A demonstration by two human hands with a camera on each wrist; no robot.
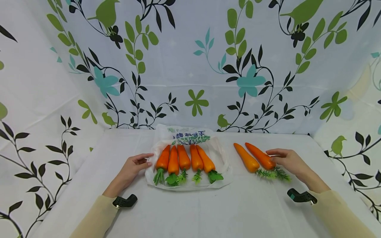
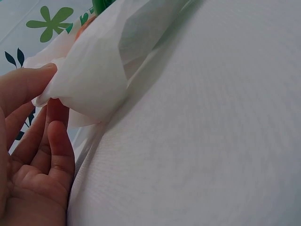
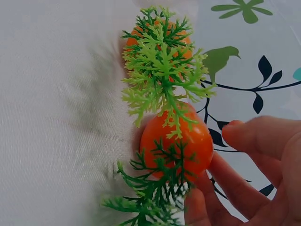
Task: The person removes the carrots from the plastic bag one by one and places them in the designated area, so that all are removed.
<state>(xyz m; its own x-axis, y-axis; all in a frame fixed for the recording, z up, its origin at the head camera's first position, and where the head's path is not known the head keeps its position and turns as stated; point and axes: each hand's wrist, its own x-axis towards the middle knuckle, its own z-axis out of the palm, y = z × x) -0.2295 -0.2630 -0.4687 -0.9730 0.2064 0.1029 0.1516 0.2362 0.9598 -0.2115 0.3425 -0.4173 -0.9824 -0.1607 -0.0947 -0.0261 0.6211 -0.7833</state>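
Note:
In the head view my left hand [image 1: 134, 170] is at the left edge of a white plastic bag [image 1: 225, 172] that lies flat. The left wrist view shows its thumb and fingertips pinching the bag's edge [image 2: 94, 80]. Several toy carrots [image 1: 184, 158] with green tops lie in a row on the bag. To the right, my right hand [image 1: 290, 162] is beside the nearer of two more carrots, a deep orange one [image 1: 262, 157]. In the right wrist view its fingers curve loosely by that carrot's thick end [image 3: 188, 146], while the thumb stands apart from it.
A lighter orange carrot [image 1: 247, 158] lies just left of the deep orange one, both with feathery green tops. A white cloth covers the table [image 1: 190, 215]. Behind it hangs a curtain [image 1: 184, 59] printed with leaves and birds. Black straps [image 1: 125, 201] circle both wrists.

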